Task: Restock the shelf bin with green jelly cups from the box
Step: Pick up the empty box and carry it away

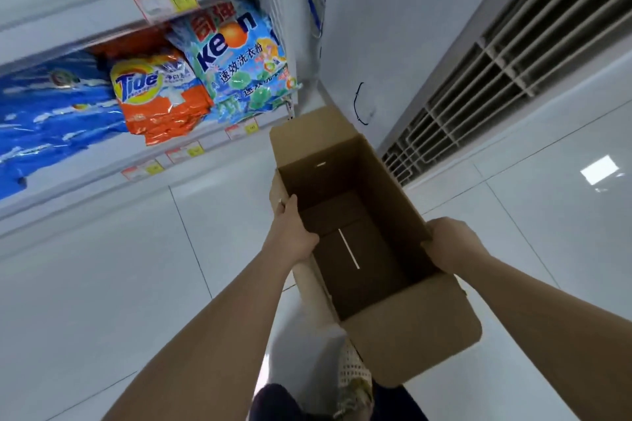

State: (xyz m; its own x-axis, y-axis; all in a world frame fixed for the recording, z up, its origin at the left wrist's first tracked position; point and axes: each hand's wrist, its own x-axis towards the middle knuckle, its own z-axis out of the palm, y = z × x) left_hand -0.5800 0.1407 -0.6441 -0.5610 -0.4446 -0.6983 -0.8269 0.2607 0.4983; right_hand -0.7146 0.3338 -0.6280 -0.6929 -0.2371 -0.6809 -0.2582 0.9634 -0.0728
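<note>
Partly, left hand (295, 232) and right hand (451, 243) cover box (410, 328) rims.

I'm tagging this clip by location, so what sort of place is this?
Most likely a supermarket aisle: Tide detergent bags and a Keon laundry powder bag lie on a shelf, price tags line the shelf edges, and the cardboard box being held is empty.

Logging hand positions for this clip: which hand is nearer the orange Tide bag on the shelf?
Left. The left hand grips the rim of the box on the side facing the Tide bag; the right hand grips the opposite rim, across the box.
</note>
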